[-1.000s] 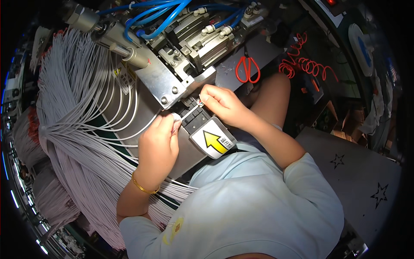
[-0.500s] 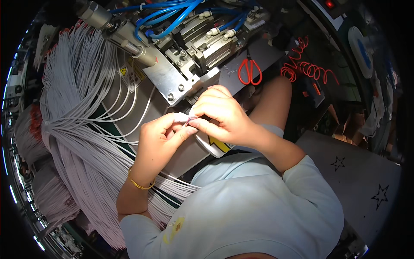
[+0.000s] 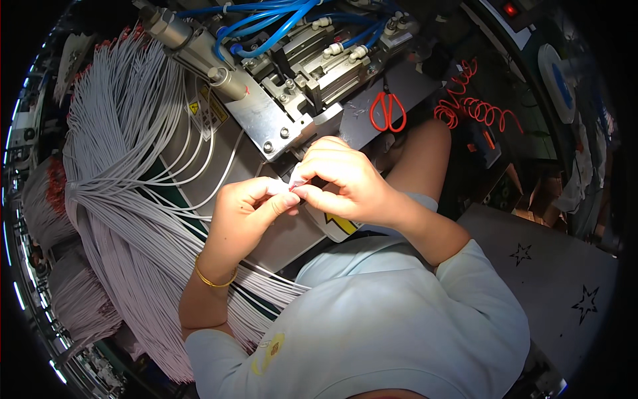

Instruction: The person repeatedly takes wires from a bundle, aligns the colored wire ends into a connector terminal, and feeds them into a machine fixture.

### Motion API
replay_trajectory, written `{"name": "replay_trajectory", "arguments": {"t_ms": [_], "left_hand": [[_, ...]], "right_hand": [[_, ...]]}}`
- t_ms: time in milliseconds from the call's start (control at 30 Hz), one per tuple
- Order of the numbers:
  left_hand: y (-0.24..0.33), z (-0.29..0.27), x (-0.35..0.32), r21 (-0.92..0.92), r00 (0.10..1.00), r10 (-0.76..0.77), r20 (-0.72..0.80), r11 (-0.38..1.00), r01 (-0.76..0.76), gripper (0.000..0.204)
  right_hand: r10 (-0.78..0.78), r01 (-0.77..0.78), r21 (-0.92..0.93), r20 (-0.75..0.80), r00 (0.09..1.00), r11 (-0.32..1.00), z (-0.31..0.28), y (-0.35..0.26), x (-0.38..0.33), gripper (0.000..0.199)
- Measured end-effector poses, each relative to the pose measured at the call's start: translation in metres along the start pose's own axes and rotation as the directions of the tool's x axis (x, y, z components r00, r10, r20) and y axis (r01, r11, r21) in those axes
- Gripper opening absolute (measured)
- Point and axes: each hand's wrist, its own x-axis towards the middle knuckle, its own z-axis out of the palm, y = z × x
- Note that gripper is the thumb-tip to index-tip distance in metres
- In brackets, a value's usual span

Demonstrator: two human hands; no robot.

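In front of the metal fixture, my left hand and my right hand meet fingertip to fingertip. Both are closed in a pinch. Between them a bit of thin reddish wire shows, most of it hidden by the fingers. Whitish coverings wrap the index fingertips. Close behind the hands stands a pneumatic clamp machine with a bright metal plate. To the left, a large bundle of grey cables fans out, and several single strands run toward my left hand and forearm.
Blue air hoses loop over the machine. Red-handled scissors lie on the grey surface right of it, beside small clippings. A coiled orange hose hangs farther right. Below my hands is a grey machine cover with a yellow arrow label.
Both hands stay pinched together, with only small shifts of the fingers; the left thumb has tipped slightly upward. The machine sits a little farther right and lower in the view.
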Motion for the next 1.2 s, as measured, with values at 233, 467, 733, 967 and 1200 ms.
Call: {"name": "replay_trajectory", "arguments": {"t_ms": [233, 467, 733, 967, 1200], "left_hand": [[-0.003, 0.002, 0.000, 0.130, 0.997, 0.055, -0.060, 0.990, -0.047, 0.009], [-0.010, 0.005, -0.001, 0.157, 0.996, 0.092, -0.003, 0.983, -0.091, 0.008], [-0.006, 0.010, 0.000, -0.034, 0.991, 0.097, -0.094, 0.994, -0.100, 0.007], [-0.002, 0.006, 0.007, 0.601, 0.929, 0.354, -0.105, 0.767, -0.225, 0.007], [-0.003, 0.014, 0.003, 0.679, 0.928, 0.360, -0.101, 0.706, -0.200, 0.011]], "right_hand": [[0.311, -0.296, 0.214, -0.039, 0.950, 0.931, 0.004, -0.006, -0.004, 0.007], [0.020, 0.005, -0.274, 0.089, 0.996, 0.962, -0.005, -0.007, -0.003, 0.007], [0.084, -0.099, -0.134, -0.108, 0.991, 0.986, 0.005, -0.004, 0.000, 0.008], [0.181, -0.217, -0.151, -0.221, 0.958, 0.964, 0.001, 0.009, -0.013, 0.013], [0.388, -0.402, -0.172, -0.108, 0.915, 0.899, -0.008, 0.023, -0.015, 0.020]]}}
